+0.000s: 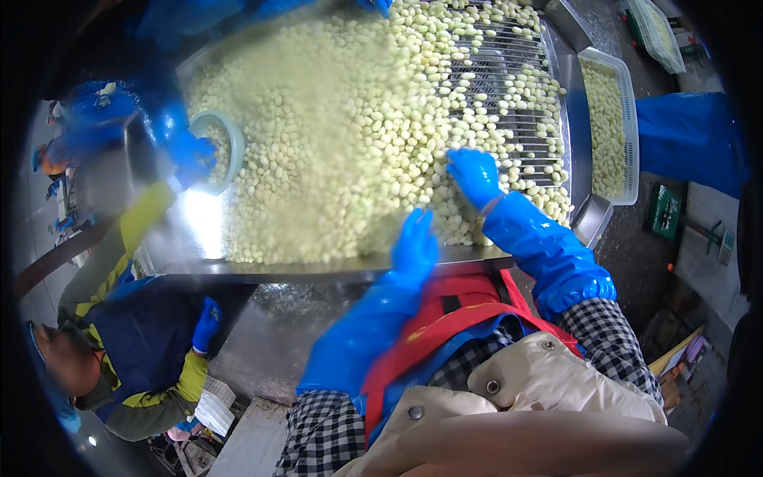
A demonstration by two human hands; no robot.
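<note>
Pale green oval fruits, grape-like [413,119], cover a metal sorting table [318,269] in a thick layer. My left hand [416,241], in a blue rubber glove, lies by the near edge of the layer with its fingers stretched forward. It is open, somewhat blurred, and I see nothing held. Further right and farther in, my right hand [474,176] in a matching glove touches the fruits beside the slatted grate [497,67]. Its fingers point left, slightly bent and apart. Fruits lie more thinly over the grate.
A white plastic crate [633,135] full of fruits stands off the table's right end, beside another person's blue sleeve [691,139]. At left, a co-worker's blue-gloved hand [191,155] is at a pale green bowl [236,151]. More blue-gloved arms reach in at the far side.
</note>
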